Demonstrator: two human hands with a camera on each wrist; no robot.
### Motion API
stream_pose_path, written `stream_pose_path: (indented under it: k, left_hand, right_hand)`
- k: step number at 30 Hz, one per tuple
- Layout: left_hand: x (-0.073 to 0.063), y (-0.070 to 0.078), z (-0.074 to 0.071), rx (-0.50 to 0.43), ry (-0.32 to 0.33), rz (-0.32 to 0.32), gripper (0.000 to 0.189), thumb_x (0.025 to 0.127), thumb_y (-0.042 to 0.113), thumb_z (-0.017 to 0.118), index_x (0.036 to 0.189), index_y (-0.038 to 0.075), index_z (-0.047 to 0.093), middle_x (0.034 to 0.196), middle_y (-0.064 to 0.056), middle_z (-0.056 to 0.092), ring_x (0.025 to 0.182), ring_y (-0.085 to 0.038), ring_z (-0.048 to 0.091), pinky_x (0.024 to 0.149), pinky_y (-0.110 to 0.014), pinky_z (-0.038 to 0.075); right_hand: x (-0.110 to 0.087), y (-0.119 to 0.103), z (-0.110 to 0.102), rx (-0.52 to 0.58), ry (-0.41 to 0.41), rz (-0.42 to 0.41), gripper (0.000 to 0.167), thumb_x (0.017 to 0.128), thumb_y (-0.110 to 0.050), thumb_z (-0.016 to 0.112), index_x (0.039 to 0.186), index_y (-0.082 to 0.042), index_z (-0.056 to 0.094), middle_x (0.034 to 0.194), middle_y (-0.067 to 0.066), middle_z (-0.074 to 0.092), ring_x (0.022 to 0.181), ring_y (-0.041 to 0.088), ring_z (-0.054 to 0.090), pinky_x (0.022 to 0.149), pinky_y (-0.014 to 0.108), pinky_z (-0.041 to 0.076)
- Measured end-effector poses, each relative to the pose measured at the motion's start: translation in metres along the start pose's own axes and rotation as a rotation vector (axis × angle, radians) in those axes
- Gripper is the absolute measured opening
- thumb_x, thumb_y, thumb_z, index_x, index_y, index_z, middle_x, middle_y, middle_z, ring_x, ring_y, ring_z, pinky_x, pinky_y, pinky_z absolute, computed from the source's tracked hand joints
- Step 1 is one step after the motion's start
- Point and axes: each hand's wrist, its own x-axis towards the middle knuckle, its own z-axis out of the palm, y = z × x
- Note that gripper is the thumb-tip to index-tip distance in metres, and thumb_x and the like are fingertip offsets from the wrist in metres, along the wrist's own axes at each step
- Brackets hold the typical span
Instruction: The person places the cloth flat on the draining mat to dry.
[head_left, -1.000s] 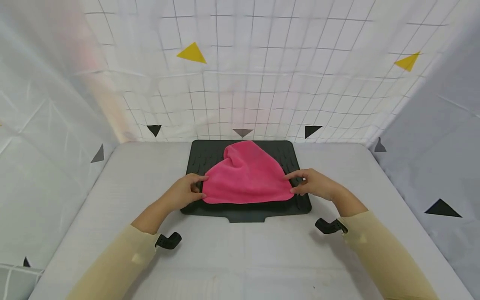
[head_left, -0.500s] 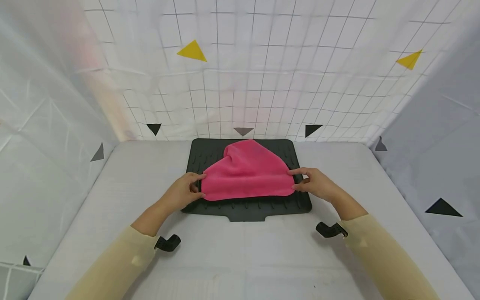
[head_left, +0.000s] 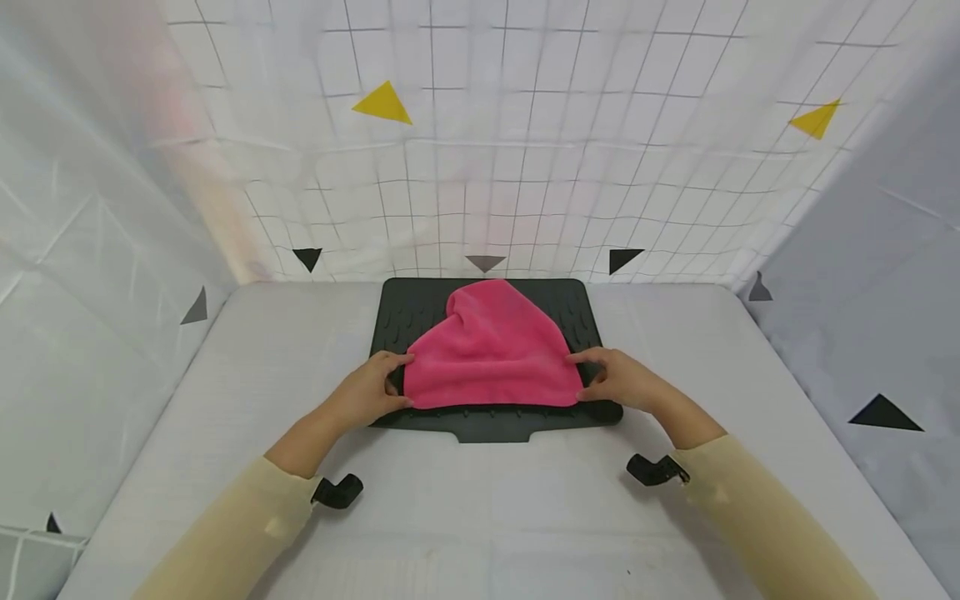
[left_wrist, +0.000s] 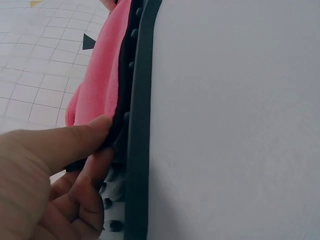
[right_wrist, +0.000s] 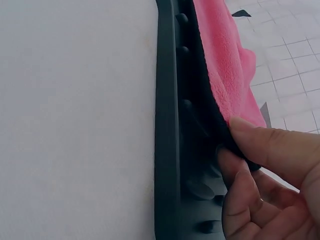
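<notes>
A pink plush cloth [head_left: 491,354] with a dark edge or underside lies bunched on a black ridged drying mat [head_left: 405,312], its far part folded into a rounded peak. My left hand [head_left: 367,390] pinches the near left corner between thumb and fingers. At the near right corner my right hand [head_left: 618,379] pinches the cloth the same way. Both wrist views show the thumb on top of the cloth [left_wrist: 102,75] and a curled finger below. In the right wrist view the dark edge of the cloth [right_wrist: 225,75] stands slightly above the mat's knobs.
The mat rests on a white table [head_left: 480,517], with a short tab at its near side. Behind it hangs a white gridded curtain [head_left: 480,167] bearing yellow and black triangles. A black wrist camera [head_left: 337,492] sticks out from the left sleeve, another wrist camera [head_left: 654,470] from the right.
The near edge of the cloth first shifted slightly away from me, then came back toward me. Both hands moved with it, keeping their pinch on the corners.
</notes>
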Motion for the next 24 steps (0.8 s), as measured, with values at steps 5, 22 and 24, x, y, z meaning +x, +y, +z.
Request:
stream_pose_path:
  k: [5,22,24]
  left_hand:
    - [-0.003,-0.001,0.001,-0.016,-0.052,-0.009,0.074,0.083,0.013,0.084,0.147,0.002,0.048,0.132,-0.015,0.051,0.073,-0.01,0.06,0.067,-0.026,0.052]
    - [0.02,-0.003,-0.006,-0.108,-0.032,-0.041,0.051,0.101,0.039,0.059,0.141,0.01,0.048,0.11,-0.007,0.061,0.095,-0.022,0.058,0.08,-0.037,0.051]
    - [0.028,-0.005,-0.008,-0.12,-0.027,-0.058,0.049,0.103,0.04,0.055,0.14,0.008,0.048,0.108,-0.008,0.061,0.096,-0.022,0.059,0.081,-0.038,0.051]
  right_hand:
    - [-0.003,0.0,0.002,-0.026,-0.008,0.005,0.066,0.084,-0.016,0.083,0.143,-0.008,0.054,0.093,0.011,0.063,0.064,0.02,0.058,0.059,0.032,0.046]
    - [0.023,0.0,-0.024,0.148,-0.073,-0.003,0.058,0.099,-0.028,0.066,0.149,-0.008,0.043,0.131,0.019,0.055,0.111,0.03,0.061,0.092,0.043,0.054]
    - [0.032,-0.002,-0.027,0.196,-0.076,0.024,0.058,0.101,-0.03,0.062,0.15,-0.009,0.04,0.132,0.019,0.056,0.116,0.032,0.059,0.094,0.045,0.053]
